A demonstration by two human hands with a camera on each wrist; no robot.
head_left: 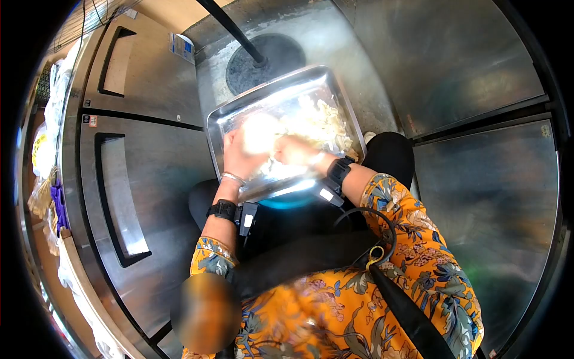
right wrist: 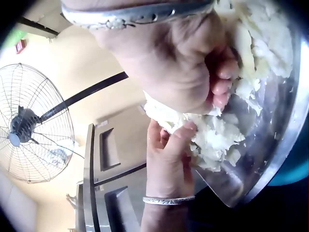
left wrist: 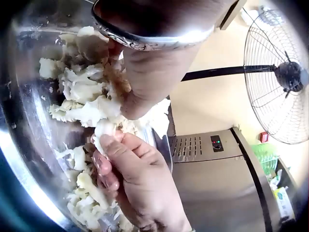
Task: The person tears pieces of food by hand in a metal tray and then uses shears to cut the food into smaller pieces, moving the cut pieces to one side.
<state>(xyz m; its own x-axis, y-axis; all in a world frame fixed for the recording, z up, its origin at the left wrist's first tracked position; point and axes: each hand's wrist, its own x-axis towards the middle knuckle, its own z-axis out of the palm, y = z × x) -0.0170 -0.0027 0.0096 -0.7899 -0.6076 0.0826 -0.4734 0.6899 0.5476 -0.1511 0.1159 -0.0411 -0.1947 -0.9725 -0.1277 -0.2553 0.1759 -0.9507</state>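
A metal tray (head_left: 348,113) sits before the person, with many ragged white food pieces (head_left: 327,122) inside. Over the tray, the left hand (head_left: 239,152) grips a frilly white clump (right wrist: 215,140), its thumb pressed along the near side in the right wrist view. Right beside it is the right hand (head_left: 296,151), fingers curled, pinching a small white piece (left wrist: 102,131) between thumb and fingers in the left wrist view. Both hands nearly meet. Glare washes out the clump in the head view. Each wrist wears a silver bracelet (right wrist: 169,199).
Steel cabinet doors (head_left: 149,191) with black handles stand at the left, and more steel doors (head_left: 478,78) at the right. Beyond the tray is a round fan base (head_left: 281,51) with a black pole. A teal rounded thing (head_left: 290,200) shows under the tray's near edge.
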